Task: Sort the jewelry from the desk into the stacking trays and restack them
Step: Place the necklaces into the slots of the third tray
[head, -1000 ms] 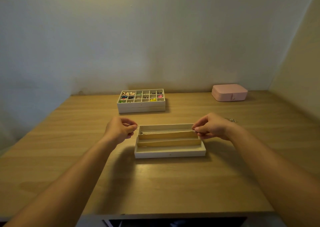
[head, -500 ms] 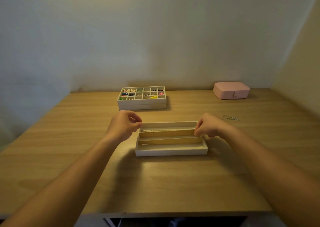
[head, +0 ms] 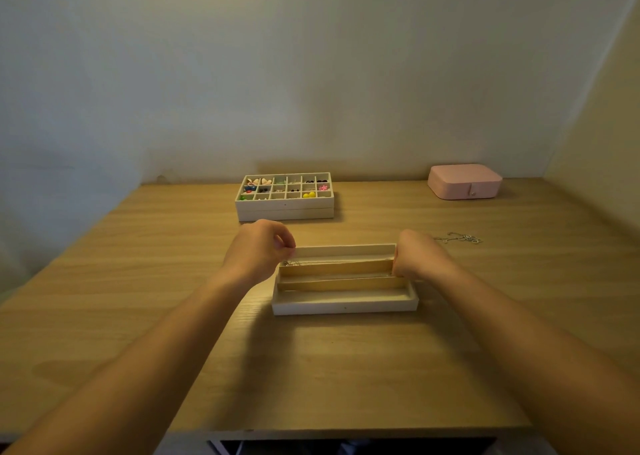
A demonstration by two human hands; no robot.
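The chain (head: 341,263) is laid along the far slot of the tray (head: 346,307) on the table (head: 311,368). The left hand (head: 256,253) and right hand (head: 419,255) are curled at its ends, but whether it is gripped cannot be told.

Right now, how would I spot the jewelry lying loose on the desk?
On the wooden desk, find the pink box at the far right. Nearer, just beyond the right hand, lies a thin silver chain, the only piece on bare wood.
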